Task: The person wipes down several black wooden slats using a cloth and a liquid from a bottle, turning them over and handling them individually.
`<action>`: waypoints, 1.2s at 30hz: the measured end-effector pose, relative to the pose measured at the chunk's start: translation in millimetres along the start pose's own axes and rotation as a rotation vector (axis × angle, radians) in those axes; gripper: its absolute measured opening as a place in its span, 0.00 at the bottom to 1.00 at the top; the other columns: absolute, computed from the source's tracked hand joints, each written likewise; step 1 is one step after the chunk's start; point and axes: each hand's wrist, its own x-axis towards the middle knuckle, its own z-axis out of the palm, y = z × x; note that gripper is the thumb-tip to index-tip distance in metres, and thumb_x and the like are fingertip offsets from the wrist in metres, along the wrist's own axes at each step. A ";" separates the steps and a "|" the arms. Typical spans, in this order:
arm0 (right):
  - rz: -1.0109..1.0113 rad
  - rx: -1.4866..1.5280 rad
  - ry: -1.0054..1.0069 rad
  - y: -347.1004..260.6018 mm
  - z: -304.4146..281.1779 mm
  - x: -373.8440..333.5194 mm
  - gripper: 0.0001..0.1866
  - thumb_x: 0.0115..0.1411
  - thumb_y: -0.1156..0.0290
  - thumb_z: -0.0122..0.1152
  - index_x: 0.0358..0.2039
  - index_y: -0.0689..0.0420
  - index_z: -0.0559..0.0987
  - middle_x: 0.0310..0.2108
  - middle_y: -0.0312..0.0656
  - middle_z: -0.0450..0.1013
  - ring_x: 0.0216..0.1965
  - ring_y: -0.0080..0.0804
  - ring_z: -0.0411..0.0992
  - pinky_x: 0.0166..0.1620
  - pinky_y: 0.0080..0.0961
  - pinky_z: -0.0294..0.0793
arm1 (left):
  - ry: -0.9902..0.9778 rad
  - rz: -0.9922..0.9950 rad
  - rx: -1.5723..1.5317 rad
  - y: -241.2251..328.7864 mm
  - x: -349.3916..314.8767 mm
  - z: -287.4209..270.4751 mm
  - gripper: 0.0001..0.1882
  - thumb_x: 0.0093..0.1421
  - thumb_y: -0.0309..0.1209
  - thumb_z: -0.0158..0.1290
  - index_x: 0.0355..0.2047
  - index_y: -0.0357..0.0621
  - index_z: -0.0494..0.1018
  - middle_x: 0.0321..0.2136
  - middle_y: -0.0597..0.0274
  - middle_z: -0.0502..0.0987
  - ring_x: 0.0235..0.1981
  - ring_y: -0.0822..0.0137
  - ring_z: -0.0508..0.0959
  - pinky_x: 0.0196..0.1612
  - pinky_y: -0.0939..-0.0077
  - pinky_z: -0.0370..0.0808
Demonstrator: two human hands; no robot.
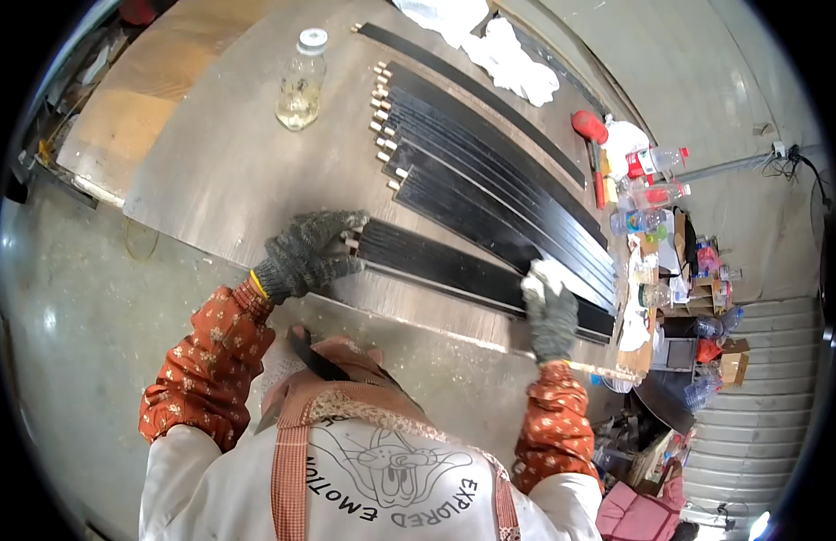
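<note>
My left hand point(301, 255), in a dark grey knit glove, grips the left end of a black slat point(436, 267) near the table's front edge. Its thumb and fingers lie on either side of that end, by a short pale peg. On the same slat, toward its right end, my gloved right hand point(551, 316) holds a crumpled white cloth point(546, 275) against the surface. Just beyond lies a row of several black slats point(499, 194), side by side, with pale pegs at their left ends. One separate black slat point(472, 95) lies farther back.
A glass jar point(303, 83) with a white lid and some clear yellowish liquid stands at the back left. White cloths point(510, 63) lie at the back. A red-headed mallet point(591, 128) and several plastic bottles point(643, 221) line the table's point(202, 171) right side.
</note>
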 end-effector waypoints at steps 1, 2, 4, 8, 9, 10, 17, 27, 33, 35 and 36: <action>0.127 -0.060 -0.031 21.3 1.7 -2.9 0.24 0.60 0.48 0.52 0.53 0.43 0.74 0.50 0.55 0.70 0.51 0.56 0.66 0.54 0.47 0.66 | -0.042 0.009 -0.097 2.7 1.7 -6.0 0.28 0.52 0.36 0.63 0.51 0.39 0.70 0.42 0.52 0.77 0.44 0.58 0.77 0.49 0.65 0.73; 0.192 -0.034 -0.031 29.0 -2.7 -1.4 0.24 0.60 0.48 0.53 0.53 0.43 0.74 0.50 0.55 0.70 0.51 0.57 0.66 0.54 0.47 0.66 | -0.060 -0.056 -0.413 -4.8 0.4 -10.5 0.23 0.54 0.28 0.61 0.50 0.39 0.71 0.42 0.56 0.76 0.44 0.64 0.76 0.47 0.69 0.75; 0.274 0.021 -0.008 28.7 -6.1 -0.1 0.24 0.59 0.50 0.55 0.54 0.45 0.74 0.51 0.56 0.70 0.50 0.57 0.67 0.53 0.46 0.67 | 0.090 -0.057 -0.232 -43.8 -6.3 -41.4 0.22 0.54 0.25 0.60 0.50 0.38 0.71 0.43 0.57 0.76 0.44 0.65 0.76 0.47 0.70 0.76; 0.234 0.207 0.125 8.5 6.2 -2.7 0.24 0.59 0.48 0.56 0.54 0.41 0.74 0.52 0.59 0.68 0.52 0.57 0.66 0.55 0.46 0.66 | 0.750 -0.220 -0.762 -55.2 31.4 -77.0 0.32 0.49 0.26 0.65 0.55 0.43 0.66 0.49 0.55 0.72 0.49 0.64 0.73 0.51 0.69 0.73; 0.192 0.178 0.177 -2.6 9.5 -5.4 0.24 0.58 0.51 0.59 0.54 0.42 0.74 0.51 0.57 0.69 0.51 0.56 0.67 0.54 0.45 0.66 | 0.817 -0.131 -0.329 -52.7 45.1 -79.4 0.38 0.48 0.28 0.66 0.58 0.44 0.61 0.51 0.54 0.70 0.51 0.62 0.71 0.52 0.68 0.72; 0.118 0.197 0.218 -11.2 10.1 -6.6 0.23 0.57 0.53 0.60 0.53 0.43 0.75 0.49 0.55 0.69 0.49 0.54 0.67 0.52 0.45 0.67 | 0.855 -0.033 0.098 -51.4 58.0 -80.4 0.43 0.46 0.30 0.67 0.61 0.45 0.57 0.54 0.53 0.67 0.52 0.60 0.69 0.54 0.67 0.70; 0.002 0.135 0.292 -36.3 14.5 -1.8 0.21 0.60 0.52 0.55 0.53 0.39 0.74 0.49 0.45 0.68 0.49 0.48 0.65 0.52 0.46 0.66 | 0.574 -0.166 0.498 -57.9 126.0 -87.3 0.44 0.40 0.40 0.71 0.55 0.40 0.62 0.49 0.50 0.73 0.50 0.56 0.73 0.53 0.63 0.70; 0.115 0.078 0.253 -42.4 22.1 -5.8 0.21 0.61 0.52 0.52 0.53 0.39 0.73 0.52 0.46 0.67 0.52 0.47 0.63 0.52 0.48 0.63 | -0.378 0.234 1.118 71.8 88.2 -51.0 0.35 0.41 0.39 0.65 0.52 0.46 0.69 0.44 0.55 0.73 0.47 0.53 0.74 0.51 0.57 0.68; 0.109 0.122 0.326 -44.1 23.1 -4.3 0.19 0.60 0.53 0.53 0.51 0.39 0.75 0.50 0.43 0.68 0.49 0.45 0.64 0.50 0.47 0.65 | -0.588 0.311 1.034 119.9 108.2 9.2 0.19 0.40 0.32 0.60 0.37 0.49 0.75 0.26 0.57 0.77 0.30 0.55 0.78 0.33 0.58 0.73; 0.132 0.134 0.318 -43.7 21.4 -4.5 0.19 0.59 0.53 0.53 0.50 0.39 0.76 0.50 0.43 0.68 0.49 0.45 0.64 0.50 0.47 0.65 | -0.696 0.197 1.079 141.2 120.8 38.4 0.16 0.42 0.32 0.59 0.34 0.47 0.76 0.26 0.57 0.78 0.30 0.55 0.78 0.32 0.58 0.73; 0.141 0.138 0.294 -43.5 21.5 -4.2 0.19 0.59 0.53 0.54 0.50 0.39 0.76 0.50 0.43 0.68 0.50 0.45 0.65 0.51 0.47 0.65 | -0.648 0.298 1.042 138.5 124.1 49.1 0.13 0.44 0.33 0.59 0.33 0.46 0.78 0.25 0.57 0.78 0.29 0.54 0.79 0.31 0.58 0.74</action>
